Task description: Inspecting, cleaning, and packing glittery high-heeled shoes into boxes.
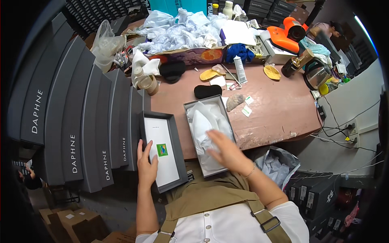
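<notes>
Head view. I see the box (207, 137), grey and open, lying at the near edge of the surface (275, 109), lined with white tissue (204, 121). My right hand (227, 152) rests flat on the tissue inside the box, fingers (213, 137) spread wide and holding nothing. Just left of the box lies its lid (162, 150), upturned, with a white inner face and a small green sticker (162, 150). My left hand (146, 164) presses on the lid's near left edge, fingers extended and close together, gripping nothing that I can make out. Left of the lid stands a row of grey boxes (81, 133). Beyond the box lie a black pad (207, 91), a white tube (240, 69) and a tray of crumpled tissue (182, 34)
</notes>
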Demonstrator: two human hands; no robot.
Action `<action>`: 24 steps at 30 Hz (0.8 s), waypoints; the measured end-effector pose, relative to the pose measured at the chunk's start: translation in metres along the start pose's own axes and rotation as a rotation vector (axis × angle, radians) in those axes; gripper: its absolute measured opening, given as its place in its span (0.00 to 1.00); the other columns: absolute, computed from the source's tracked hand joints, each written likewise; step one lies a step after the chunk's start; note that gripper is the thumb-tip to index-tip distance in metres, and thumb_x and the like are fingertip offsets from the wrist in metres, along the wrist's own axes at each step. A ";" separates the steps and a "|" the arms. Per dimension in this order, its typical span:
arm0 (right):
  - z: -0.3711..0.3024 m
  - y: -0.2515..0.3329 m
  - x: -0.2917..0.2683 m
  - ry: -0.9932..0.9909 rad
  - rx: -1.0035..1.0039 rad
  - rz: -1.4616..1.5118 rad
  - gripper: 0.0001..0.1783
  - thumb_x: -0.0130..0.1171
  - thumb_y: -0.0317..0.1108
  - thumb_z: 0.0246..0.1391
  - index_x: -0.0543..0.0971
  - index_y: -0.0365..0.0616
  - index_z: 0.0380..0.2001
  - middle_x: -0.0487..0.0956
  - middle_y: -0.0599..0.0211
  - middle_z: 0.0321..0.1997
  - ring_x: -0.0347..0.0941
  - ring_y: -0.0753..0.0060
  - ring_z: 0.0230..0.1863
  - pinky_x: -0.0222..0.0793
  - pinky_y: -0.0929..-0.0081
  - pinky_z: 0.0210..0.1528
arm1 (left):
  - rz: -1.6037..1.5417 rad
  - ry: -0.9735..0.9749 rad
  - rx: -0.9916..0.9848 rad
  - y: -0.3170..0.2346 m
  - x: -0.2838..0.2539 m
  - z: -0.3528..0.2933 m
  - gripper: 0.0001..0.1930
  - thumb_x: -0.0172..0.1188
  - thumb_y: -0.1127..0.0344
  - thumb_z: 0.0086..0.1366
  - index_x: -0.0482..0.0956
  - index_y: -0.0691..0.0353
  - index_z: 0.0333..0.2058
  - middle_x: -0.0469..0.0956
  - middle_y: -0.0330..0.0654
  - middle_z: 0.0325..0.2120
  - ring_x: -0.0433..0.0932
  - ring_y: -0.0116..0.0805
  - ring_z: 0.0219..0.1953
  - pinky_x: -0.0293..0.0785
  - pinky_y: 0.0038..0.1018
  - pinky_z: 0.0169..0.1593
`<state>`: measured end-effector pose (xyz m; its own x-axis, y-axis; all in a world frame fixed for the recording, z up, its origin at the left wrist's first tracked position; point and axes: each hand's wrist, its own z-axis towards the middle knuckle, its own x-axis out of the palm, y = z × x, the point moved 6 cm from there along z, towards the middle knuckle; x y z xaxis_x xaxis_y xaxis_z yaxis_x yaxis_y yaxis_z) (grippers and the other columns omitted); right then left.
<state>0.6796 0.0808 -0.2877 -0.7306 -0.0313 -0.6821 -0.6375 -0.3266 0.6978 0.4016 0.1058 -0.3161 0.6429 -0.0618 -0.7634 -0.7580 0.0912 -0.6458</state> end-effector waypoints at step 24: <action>-0.015 0.019 0.001 0.448 -0.159 -0.020 0.16 0.61 0.38 0.50 0.76 0.42 0.40 0.77 0.61 0.37 0.77 0.61 0.32 0.70 0.70 0.32 | -1.233 0.163 -0.185 -0.070 0.054 -0.002 0.40 0.59 0.46 0.61 0.54 0.66 0.62 0.64 0.54 0.57 0.63 0.43 0.61 0.59 0.36 0.63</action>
<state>0.6708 0.0606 -0.2786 -0.5190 -0.4163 -0.7465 -0.5794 -0.4708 0.6653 0.4894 0.0946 -0.3125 0.9225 -0.1302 0.3635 0.3234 -0.2540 -0.9115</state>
